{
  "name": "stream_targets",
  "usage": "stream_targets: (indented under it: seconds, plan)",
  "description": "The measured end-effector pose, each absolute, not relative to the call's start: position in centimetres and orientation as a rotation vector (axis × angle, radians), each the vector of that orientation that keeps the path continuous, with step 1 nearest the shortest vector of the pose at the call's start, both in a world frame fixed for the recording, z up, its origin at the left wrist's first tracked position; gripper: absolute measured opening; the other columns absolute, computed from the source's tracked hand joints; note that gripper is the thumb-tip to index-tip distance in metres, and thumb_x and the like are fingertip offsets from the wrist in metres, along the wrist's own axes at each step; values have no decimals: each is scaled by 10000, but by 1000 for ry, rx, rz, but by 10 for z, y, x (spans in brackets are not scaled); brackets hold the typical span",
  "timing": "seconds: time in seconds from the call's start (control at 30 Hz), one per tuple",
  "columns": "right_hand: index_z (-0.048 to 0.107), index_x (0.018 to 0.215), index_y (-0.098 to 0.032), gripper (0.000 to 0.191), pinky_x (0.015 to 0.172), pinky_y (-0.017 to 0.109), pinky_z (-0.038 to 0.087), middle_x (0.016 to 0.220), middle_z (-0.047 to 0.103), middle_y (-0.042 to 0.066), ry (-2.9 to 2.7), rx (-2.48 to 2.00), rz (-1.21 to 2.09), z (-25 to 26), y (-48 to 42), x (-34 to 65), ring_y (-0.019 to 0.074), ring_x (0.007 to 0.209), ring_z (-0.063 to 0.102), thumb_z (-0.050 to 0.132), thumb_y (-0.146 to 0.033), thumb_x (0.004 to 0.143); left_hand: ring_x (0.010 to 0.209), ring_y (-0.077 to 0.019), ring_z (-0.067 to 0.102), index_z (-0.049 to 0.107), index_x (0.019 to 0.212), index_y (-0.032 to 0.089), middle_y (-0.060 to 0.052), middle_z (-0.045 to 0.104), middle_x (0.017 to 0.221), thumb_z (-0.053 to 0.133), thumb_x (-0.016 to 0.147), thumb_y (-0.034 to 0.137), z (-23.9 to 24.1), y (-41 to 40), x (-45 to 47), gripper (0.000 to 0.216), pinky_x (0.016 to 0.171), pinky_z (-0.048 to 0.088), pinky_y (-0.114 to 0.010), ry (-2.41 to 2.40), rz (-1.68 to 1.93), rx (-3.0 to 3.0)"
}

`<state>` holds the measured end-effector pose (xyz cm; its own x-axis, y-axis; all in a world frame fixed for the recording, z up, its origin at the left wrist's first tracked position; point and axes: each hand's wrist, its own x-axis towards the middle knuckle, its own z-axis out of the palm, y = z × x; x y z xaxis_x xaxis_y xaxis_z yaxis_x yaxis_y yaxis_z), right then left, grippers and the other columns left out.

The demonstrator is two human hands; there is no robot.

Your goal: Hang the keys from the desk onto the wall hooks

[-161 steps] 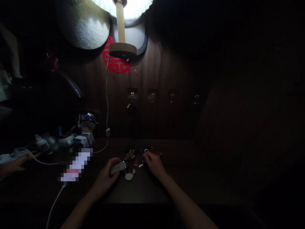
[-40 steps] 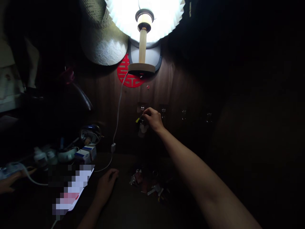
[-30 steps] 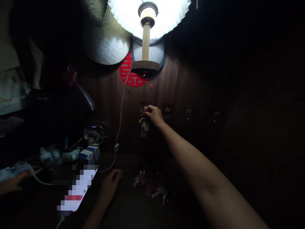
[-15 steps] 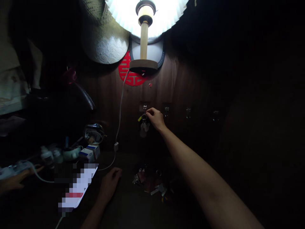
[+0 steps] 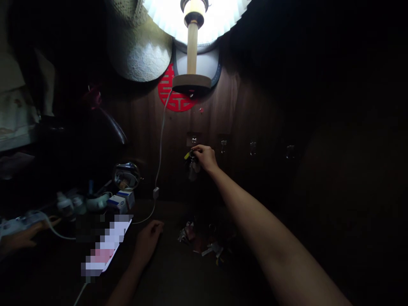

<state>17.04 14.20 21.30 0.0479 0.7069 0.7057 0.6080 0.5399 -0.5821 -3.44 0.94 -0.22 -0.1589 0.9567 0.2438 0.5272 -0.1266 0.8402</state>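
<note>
My right hand [image 5: 205, 158] is raised at the dark wooden wall, thumb and fingers pinched on a bunch of keys [image 5: 193, 170]. The ring with a yellow tag [image 5: 186, 156] hangs just below a small clear wall hook [image 5: 194, 139]; whether the ring touches the hook I cannot tell. My left hand [image 5: 149, 239] rests on the dark table with its fingers curled in and nothing visible in them. Right of it lies a loose pile of keys and key rings [image 5: 188, 233], with more keys [image 5: 214, 248] beside them, dimly lit.
Further clear hooks [image 5: 223, 145] run along the wall to the right. A lit lamp [image 5: 191, 51] hangs above, its cord [image 5: 161, 144] running down. Left are a blurred-out phone [image 5: 108, 244], small boxes [image 5: 117, 204], a round mirror [image 5: 126, 176], bottles [image 5: 64, 205] and another person's hand [image 5: 21, 241].
My right hand has shifted slightly left with the keys, close under the hook, and its fingers now cover more of the ring. The left hand stays on the table.
</note>
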Motion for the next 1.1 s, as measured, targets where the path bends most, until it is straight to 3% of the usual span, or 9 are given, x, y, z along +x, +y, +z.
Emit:
stream_targets:
  seconds: [0.4, 0.73, 1.1]
  plan:
    - [632, 1088, -229, 378, 816, 295, 467, 914, 607, 26, -1641, -1084, 59, 190, 126, 182, 153, 843, 591, 539, -128, 736, 748, -198, 659, 629, 794, 218, -6, 696, 723, 431, 764, 455, -4, 10, -35, 310, 711, 479, -289, 1680, 1230, 1675]
    - [640, 992, -244, 309, 800, 312, 471, 920, 617, 15, -1673, -1091, 251, 98, 69, 213, 160, 869, 600, 485, -153, 740, 812, -204, 658, 648, 804, 224, -19, 719, 832, 438, 740, 428, -2, 8, -36, 299, 728, 477, -287, 1706, 1219, 1734]
    - [652, 983, -255, 313, 865, 357, 475, 976, 648, 39, -1665, -1238, 304, 15, 13, 262, 201, 946, 612, 472, -148, 750, 775, -197, 658, 644, 783, 234, 2, 715, 768, 446, 750, 430, 1, 0, -33, 281, 725, 476, -280, 1733, 1181, 1773]
